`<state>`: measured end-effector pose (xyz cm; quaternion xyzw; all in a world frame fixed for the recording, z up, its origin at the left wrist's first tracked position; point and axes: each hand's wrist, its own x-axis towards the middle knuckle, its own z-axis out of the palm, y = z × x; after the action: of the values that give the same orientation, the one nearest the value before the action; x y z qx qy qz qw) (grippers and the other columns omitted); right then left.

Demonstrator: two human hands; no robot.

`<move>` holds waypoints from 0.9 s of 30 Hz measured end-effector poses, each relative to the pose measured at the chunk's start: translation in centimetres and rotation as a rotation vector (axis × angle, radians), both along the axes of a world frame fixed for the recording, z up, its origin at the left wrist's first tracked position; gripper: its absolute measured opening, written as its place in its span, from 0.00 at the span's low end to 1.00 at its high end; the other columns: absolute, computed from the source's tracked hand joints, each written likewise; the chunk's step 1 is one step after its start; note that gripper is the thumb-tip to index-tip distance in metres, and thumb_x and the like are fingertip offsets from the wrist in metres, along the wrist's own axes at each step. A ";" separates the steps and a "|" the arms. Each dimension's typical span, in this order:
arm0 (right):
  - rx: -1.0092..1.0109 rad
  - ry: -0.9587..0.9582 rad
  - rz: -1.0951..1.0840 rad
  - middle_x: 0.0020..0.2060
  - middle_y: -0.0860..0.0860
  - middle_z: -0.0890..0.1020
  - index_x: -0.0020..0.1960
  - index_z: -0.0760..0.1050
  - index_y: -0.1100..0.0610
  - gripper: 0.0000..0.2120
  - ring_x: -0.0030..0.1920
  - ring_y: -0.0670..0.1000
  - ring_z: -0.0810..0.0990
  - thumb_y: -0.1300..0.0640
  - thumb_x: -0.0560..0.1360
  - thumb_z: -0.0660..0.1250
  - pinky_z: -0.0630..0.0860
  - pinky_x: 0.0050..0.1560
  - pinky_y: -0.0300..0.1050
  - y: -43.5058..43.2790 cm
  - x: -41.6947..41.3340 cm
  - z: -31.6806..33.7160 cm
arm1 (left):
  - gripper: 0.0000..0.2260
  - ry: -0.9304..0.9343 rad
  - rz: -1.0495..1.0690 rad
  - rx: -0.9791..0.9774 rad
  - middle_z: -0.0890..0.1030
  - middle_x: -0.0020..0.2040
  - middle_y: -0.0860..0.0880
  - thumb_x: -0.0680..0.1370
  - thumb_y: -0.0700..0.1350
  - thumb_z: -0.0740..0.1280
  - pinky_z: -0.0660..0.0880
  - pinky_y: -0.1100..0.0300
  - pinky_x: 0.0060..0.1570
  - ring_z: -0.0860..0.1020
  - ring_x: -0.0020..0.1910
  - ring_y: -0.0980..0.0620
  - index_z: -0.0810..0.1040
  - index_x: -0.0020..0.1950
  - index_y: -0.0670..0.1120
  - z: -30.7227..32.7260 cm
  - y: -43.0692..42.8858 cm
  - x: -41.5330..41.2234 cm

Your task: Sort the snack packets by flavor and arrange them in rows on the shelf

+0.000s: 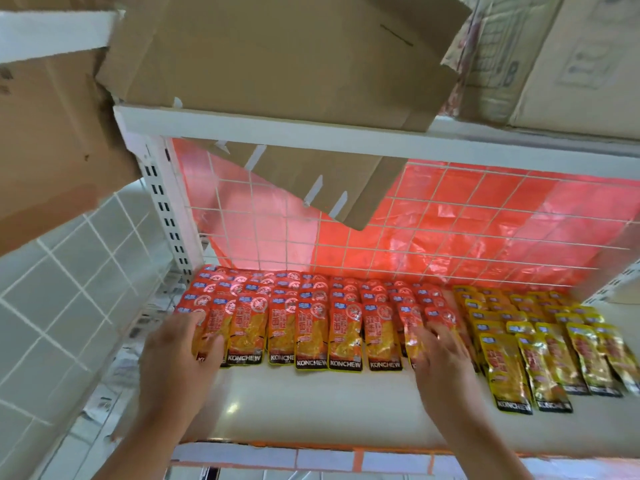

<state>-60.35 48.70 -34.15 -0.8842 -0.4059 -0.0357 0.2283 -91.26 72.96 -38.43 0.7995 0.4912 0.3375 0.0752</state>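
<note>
Red-orange KONCHEW snack packets lie in several overlapping rows across the left and middle of the white shelf. Yellow-gold packets of the same brand lie in rows on the right part. My left hand rests with straight fingers on the leftmost red packets. My right hand lies flat, fingers spread, on the rightmost red packets, next to the yellow group. Neither hand holds a packet.
A white wire grid with red plastic sheet behind it backs the shelf. Flattened cardboard sits on the shelf above and hangs down behind the grid. A perforated white upright stands at left beside a tiled wall.
</note>
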 end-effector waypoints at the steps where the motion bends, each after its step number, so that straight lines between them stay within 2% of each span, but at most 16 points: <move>1: -0.017 0.000 -0.017 0.62 0.56 0.78 0.67 0.78 0.58 0.25 0.61 0.60 0.76 0.73 0.73 0.65 0.74 0.62 0.54 0.0 0.6 0.2 | 0.21 -0.008 -0.049 0.022 0.80 0.55 0.46 0.73 0.56 0.65 0.75 0.43 0.54 0.75 0.55 0.42 0.78 0.61 0.46 0.1 -0.9 1.2; 3: 0.010 0.037 -0.036 0.70 0.51 0.73 0.74 0.70 0.51 0.30 0.69 0.55 0.71 0.71 0.76 0.59 0.71 0.69 0.54 0.5 1.4 0.5 | 0.20 -0.016 -0.147 0.032 0.80 0.57 0.47 0.75 0.56 0.63 0.75 0.43 0.55 0.75 0.57 0.42 0.79 0.62 0.47 0.6 -2.8 2.8; 5: 0.094 0.107 -0.078 0.77 0.43 0.64 0.78 0.63 0.45 0.29 0.75 0.50 0.63 0.66 0.80 0.54 0.65 0.75 0.53 0.4 2.8 0.5 | 0.19 -0.022 -0.268 0.022 0.81 0.57 0.49 0.76 0.56 0.64 0.76 0.46 0.55 0.76 0.57 0.46 0.80 0.61 0.47 1.0 -4.9 5.0; 6: 0.091 0.107 -0.081 0.78 0.43 0.63 0.78 0.63 0.45 0.27 0.76 0.51 0.63 0.64 0.82 0.53 0.64 0.76 0.54 0.3 3.4 0.4 | 0.18 -0.018 -0.324 0.001 0.82 0.57 0.50 0.76 0.55 0.65 0.77 0.47 0.56 0.77 0.57 0.47 0.81 0.61 0.47 1.2 -5.9 6.1; 10: 0.042 0.152 -0.125 0.71 0.46 0.72 0.77 0.62 0.44 0.22 0.68 0.52 0.71 0.56 0.85 0.50 0.71 0.70 0.53 0.0 4.6 -1.0 | 0.17 0.037 -0.534 -0.089 0.81 0.58 0.56 0.75 0.49 0.74 0.78 0.47 0.60 0.79 0.60 0.51 0.81 0.63 0.51 1.5 -10.1 10.5; 12: 0.031 0.148 -0.146 0.72 0.45 0.70 0.77 0.61 0.44 0.22 0.68 0.52 0.70 0.55 0.85 0.50 0.71 0.70 0.51 -0.1 4.9 -1.5 | 0.16 0.063 -0.639 -0.075 0.81 0.57 0.57 0.76 0.51 0.70 0.77 0.49 0.60 0.78 0.59 0.52 0.81 0.64 0.52 1.6 -12.0 12.8; 14: -0.091 0.087 -0.127 0.73 0.48 0.69 0.77 0.62 0.46 0.24 0.70 0.54 0.68 0.57 0.82 0.52 0.69 0.70 0.53 -0.3 5.1 -1.8 | 0.17 0.085 -0.710 -0.085 0.79 0.57 0.58 0.77 0.54 0.66 0.76 0.52 0.59 0.77 0.58 0.53 0.80 0.64 0.53 1.8 -13.6 15.2; 16: -0.226 0.072 -0.101 0.74 0.50 0.67 0.78 0.63 0.49 0.27 0.72 0.57 0.65 0.59 0.79 0.54 0.68 0.71 0.54 -0.3 5.4 -1.9 | 0.17 0.114 -0.741 -0.088 0.78 0.57 0.58 0.77 0.55 0.65 0.75 0.53 0.58 0.76 0.57 0.53 0.80 0.65 0.54 1.8 -14.8 17.5; 18: -0.275 0.094 -0.089 0.74 0.50 0.66 0.77 0.64 0.50 0.27 0.72 0.58 0.65 0.58 0.78 0.55 0.69 0.71 0.55 -0.4 5.8 -1.8 | 0.16 0.156 -0.764 -0.084 0.78 0.56 0.57 0.77 0.54 0.64 0.76 0.52 0.55 0.76 0.56 0.52 0.80 0.64 0.53 1.8 -15.7 19.5; 20: -0.285 0.108 -0.060 0.73 0.49 0.67 0.75 0.66 0.49 0.24 0.70 0.58 0.66 0.56 0.79 0.55 0.70 0.69 0.54 -0.5 6.2 -1.5 | 0.15 0.202 -0.777 -0.058 0.77 0.55 0.56 0.77 0.53 0.63 0.76 0.51 0.53 0.75 0.55 0.51 0.80 0.62 0.52 1.7 -16.4 21.5; 23: -0.261 0.150 0.001 0.71 0.47 0.67 0.73 0.68 0.46 0.21 0.69 0.56 0.66 0.52 0.81 0.54 0.73 0.66 0.53 -0.8 7.0 -1.2 | 0.14 0.223 -0.776 -0.031 0.76 0.57 0.58 0.79 0.50 0.61 0.74 0.52 0.54 0.73 0.56 0.52 0.79 0.62 0.54 2.0 -17.0 24.4; 27: -0.260 0.179 0.074 0.74 0.46 0.64 0.78 0.63 0.46 0.24 0.72 0.54 0.63 0.53 0.82 0.54 0.71 0.68 0.51 -1.3 7.9 -0.9 | 0.17 0.264 -0.714 0.032 0.79 0.60 0.55 0.74 0.47 0.68 0.75 0.49 0.56 0.74 0.60 0.48 0.80 0.64 0.52 2.5 -17.1 27.9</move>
<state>-52.40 47.35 -35.03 -0.8903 -0.4176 0.1045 0.1484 -63.40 55.89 -35.91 0.9581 0.1816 0.1917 0.1114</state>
